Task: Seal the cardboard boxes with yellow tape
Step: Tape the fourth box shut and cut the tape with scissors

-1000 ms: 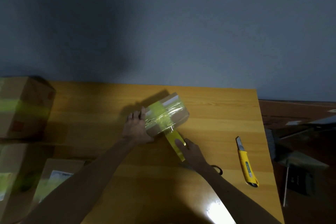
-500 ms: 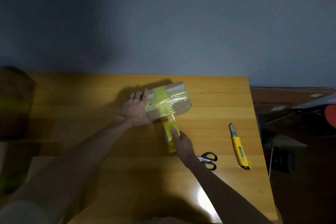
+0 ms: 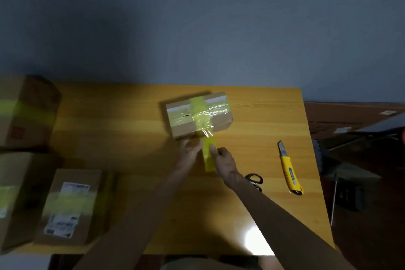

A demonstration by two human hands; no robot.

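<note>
The small cardboard box (image 3: 198, 114) sits on the counter (image 3: 252, 204) just beyond the fingertips of both hands, already crossed by two bands of yellow tape. One band runs over the top and down the near face, and its loose tail (image 3: 208, 155) lies flat on the counter, trailing back between the hands.

The right hand (image 3: 223, 163) has a forefinger laid along the tail and the rest of the fingers curled; whether they pinch the strip or only press it is not clear. The left hand (image 3: 189, 151) rests at the tail's left side against the near lower edge of the box; its fingers look loosely bent, and I cannot tell if they grasp anything.

This looks like the finishing of one strip. The next move probably calls for cutting or tearing the tail close to the box, then smoothing the end down. Scissors (image 3: 255, 180) lie just right of the right wrist, with a yellow utility knife (image 3: 289, 172) farther right.
</note>
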